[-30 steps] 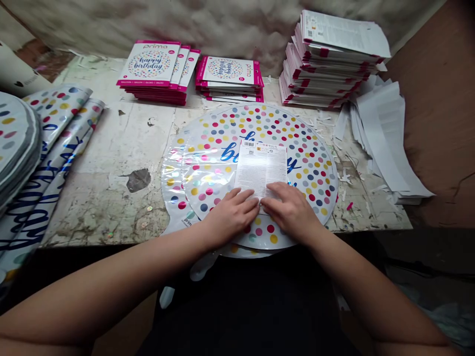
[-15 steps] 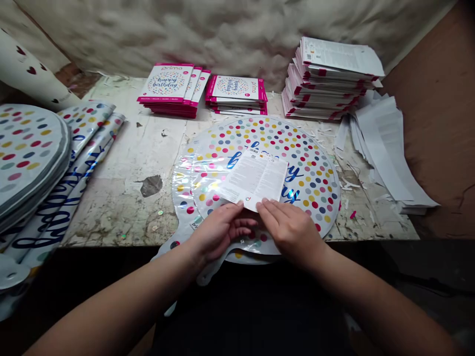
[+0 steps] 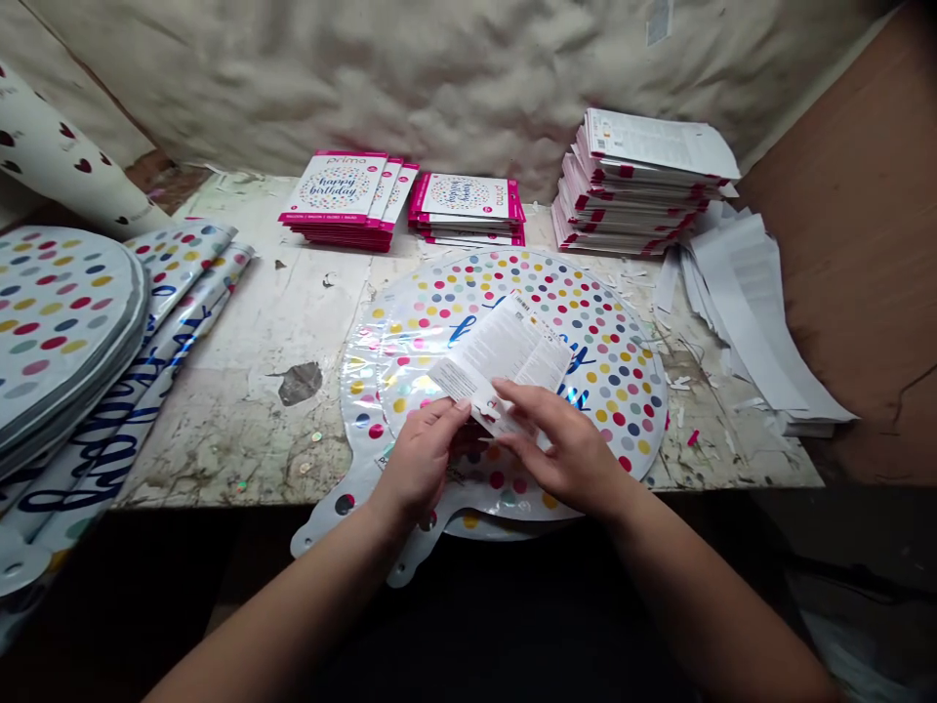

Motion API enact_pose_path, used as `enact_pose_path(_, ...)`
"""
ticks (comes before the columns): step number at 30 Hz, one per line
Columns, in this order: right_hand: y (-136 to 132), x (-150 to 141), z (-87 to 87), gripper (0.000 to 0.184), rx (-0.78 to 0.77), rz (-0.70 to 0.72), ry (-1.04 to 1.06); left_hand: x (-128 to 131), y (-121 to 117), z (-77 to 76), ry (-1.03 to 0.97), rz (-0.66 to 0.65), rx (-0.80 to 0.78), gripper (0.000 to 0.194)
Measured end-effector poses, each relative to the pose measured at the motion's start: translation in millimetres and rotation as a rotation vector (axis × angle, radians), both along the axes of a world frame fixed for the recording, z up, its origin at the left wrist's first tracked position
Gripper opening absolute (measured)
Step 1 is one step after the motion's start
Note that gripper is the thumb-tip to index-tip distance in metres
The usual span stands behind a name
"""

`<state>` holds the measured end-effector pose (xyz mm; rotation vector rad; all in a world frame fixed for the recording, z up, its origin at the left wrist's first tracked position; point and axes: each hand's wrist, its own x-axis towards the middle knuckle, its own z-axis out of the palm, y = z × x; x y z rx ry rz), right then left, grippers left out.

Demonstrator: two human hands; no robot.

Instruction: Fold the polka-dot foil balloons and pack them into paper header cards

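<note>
A flat round foil balloon (image 3: 600,332) with coloured dots and blue script lies on the worn table (image 3: 241,391), its tail hanging over the front edge. A white printed card (image 3: 505,351) rests tilted on the balloon, its near end raised. My left hand (image 3: 421,454) pinches the card's near left corner. My right hand (image 3: 567,444) grips the near right end, fingers curled on it.
Pink "happy birthday" card stacks (image 3: 344,195) (image 3: 468,205) and a tall stack (image 3: 636,181) line the back. Loose white sheets (image 3: 747,312) lie right. Dotted balloons (image 3: 59,322) and folded ones (image 3: 139,381) pile up left. A heart-print roll (image 3: 51,156) leans far left.
The card lay flat under both hands; now its near end is lifted and it has turned clockwise. Both hands went from pressing flat to pinching it. The camera tilted up.
</note>
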<state>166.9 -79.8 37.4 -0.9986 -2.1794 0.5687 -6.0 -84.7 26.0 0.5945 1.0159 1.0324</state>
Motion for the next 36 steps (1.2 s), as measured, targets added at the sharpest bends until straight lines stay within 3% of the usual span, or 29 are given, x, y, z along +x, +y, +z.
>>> enact_pose_path(4,11.5,-20.2,-8.4,0.021,0.18,0.066,0.093,-2.7,-2.2,-2.6,0.066,-0.067,0.015,0.025)
enact_pose_path(7,21.6,-10.4,-14.2,0.015,0.07,-0.102,0.28,-5.2,0.2,-6.3,0.136,-0.032,0.01,0.026)
enact_pose_path(9,30.5,24.8,-17.8,0.017,0.015,-0.35,0.32,-8.5,3.9,-8.0,0.216,0.017,0.017,0.03)
enact_pose_path(12,42.3,104.0,-20.3,0.024,0.026,-0.835,0.061,-13.0,10.0,-5.6,0.32,0.008,0.073,0.047)
enact_pose_path(13,45.2,127.4,-18.7,0.024,0.012,-0.953,-0.064,-13.3,11.5,-2.7,0.351,-0.014,0.106,0.051)
enact_pose_path(15,49.3,155.0,-9.0,0.023,0.048,-1.049,-0.168,-10.9,14.2,7.1,0.463,-0.057,0.22,0.049)
enact_pose_path(17,50.7,152.6,9.3,0.048,0.094,-0.928,-0.165,-5.4,17.8,23.2,0.672,-0.127,0.444,0.039)
enact_pose_path(19,49.7,129.0,30.0,0.068,0.072,-0.619,-0.077,0.5,24.5,44.7,0.899,-0.221,0.808,0.028)
enact_pose_path(21,49.7,100.1,43.8,0.048,-0.029,-0.295,0.127,4.6,34.6,67.5,1.042,-0.152,1.15,0.033)
enact_pose_path(23,55.4,76.3,45.4,0.021,-0.12,-0.183,0.472,6.4,47.0,84.3,1.031,0.127,1.29,0.053)
enact_pose_path(24,60.6,67.5,42.1,0.016,-0.16,-0.189,0.665,6.9,53.8,88.5,0.987,0.233,1.277,0.063)
enact_pose_path(25,66.7,60.8,37.0,0.015,-0.198,-0.216,0.841,7.4,61.2,89.2,0.936,0.245,1.239,0.066)
enact_pose_path(28,81.8,54.1,19.1,0.022,-0.315,-0.286,1.056,8.1,91.5,76.4,0.877,-0.117,1.133,0.03)
enact_pose_path(30,82.0,61.7,9.0,0.035,-0.315,-0.414,1.002,4.9,124.7,64.4,1.026,-0.206,1.139,0.023)
enact_pose_path(33,62.6,87.1,-4.3,0.044,-0.255,-0.649,0.748,-8.3,196.1,53.4,1.581,-0.065,1.162,0.036)
enact_pose_path(34,51.9,96.4,-8.8,0.04,-0.243,-0.673,0.609,-13.6,222.5,51.0,1.773,-0.128,1.107,0.043)
enact_pose_path(36,27.8,111.2,-17.8,0.028,-0.204,-0.588,0.278,-22.0,271.9,45.8,1.844,-0.206,1.047,0.047)
